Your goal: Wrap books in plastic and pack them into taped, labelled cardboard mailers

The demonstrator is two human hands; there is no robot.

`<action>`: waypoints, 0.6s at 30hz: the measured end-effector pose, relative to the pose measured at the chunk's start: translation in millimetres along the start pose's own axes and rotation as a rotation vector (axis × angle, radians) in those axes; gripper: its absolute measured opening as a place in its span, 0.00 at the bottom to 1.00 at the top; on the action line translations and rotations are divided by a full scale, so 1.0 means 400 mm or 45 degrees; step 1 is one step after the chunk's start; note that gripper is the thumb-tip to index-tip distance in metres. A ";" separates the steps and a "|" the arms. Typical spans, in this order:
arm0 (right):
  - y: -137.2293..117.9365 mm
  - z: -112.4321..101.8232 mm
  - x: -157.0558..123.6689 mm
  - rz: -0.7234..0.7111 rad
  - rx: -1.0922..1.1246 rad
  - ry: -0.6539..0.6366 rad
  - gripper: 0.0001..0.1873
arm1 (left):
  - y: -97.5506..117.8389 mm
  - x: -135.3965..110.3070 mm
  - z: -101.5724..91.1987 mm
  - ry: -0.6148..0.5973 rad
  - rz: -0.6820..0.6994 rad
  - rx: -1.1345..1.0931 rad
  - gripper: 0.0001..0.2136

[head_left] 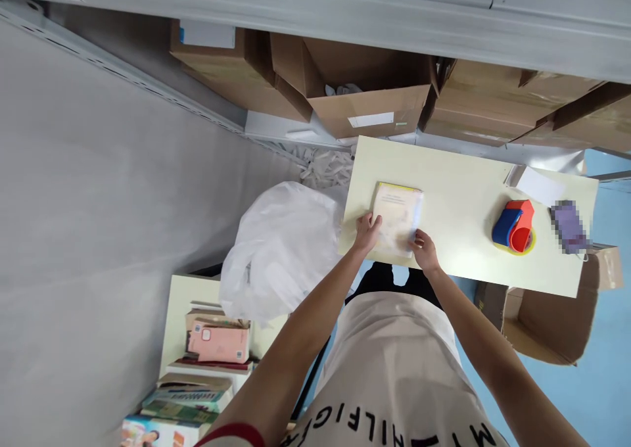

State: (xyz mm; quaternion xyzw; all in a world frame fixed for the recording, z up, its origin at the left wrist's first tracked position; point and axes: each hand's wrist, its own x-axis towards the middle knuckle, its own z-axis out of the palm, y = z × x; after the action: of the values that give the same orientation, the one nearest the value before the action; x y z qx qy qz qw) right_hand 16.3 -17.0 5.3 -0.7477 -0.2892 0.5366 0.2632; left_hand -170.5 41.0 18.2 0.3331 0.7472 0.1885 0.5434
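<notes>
A pale book [398, 215] with a yellow upper edge lies near the left end of a cream table [458, 190]. My left hand [367, 233] grips its left side, thumb on the cover and fingers at the edge. At the lower right edge of the book, my right hand [424, 250] has its fingers and thumb closed on it. The book's underside is hidden. Farther right on the table stands a red and blue tape dispenser [513, 227] with a roll of tape.
White paper [537, 184] and a blurred purple item [570, 227] lie at the table's right end. Cardboard boxes [369, 108] fill the shelf behind. A white plastic bag [280, 243] bulges on the left, above stacked books [190, 394]. An open carton [547, 322] sits below right.
</notes>
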 end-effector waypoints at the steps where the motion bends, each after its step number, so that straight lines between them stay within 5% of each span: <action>1: 0.001 -0.003 -0.002 0.005 0.004 0.004 0.32 | -0.008 0.001 -0.001 -0.006 -0.022 -0.003 0.21; 7: 0.007 -0.013 -0.033 0.135 0.102 -0.077 0.38 | -0.076 -0.048 -0.004 0.008 -0.092 0.019 0.22; 11: -0.006 0.016 -0.019 0.057 0.124 -0.085 0.38 | -0.093 -0.059 0.005 0.053 -0.039 -0.007 0.24; 18: -0.118 0.105 0.111 -0.154 -0.004 -0.144 0.35 | -0.039 0.080 -0.045 0.233 0.210 -0.103 0.20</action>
State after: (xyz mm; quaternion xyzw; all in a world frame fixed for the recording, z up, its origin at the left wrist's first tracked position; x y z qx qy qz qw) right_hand -19.7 50.8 -2.4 -0.6977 -0.3491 0.5608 0.2772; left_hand -197.9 54.0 -7.9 0.3525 0.7556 0.2920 0.4685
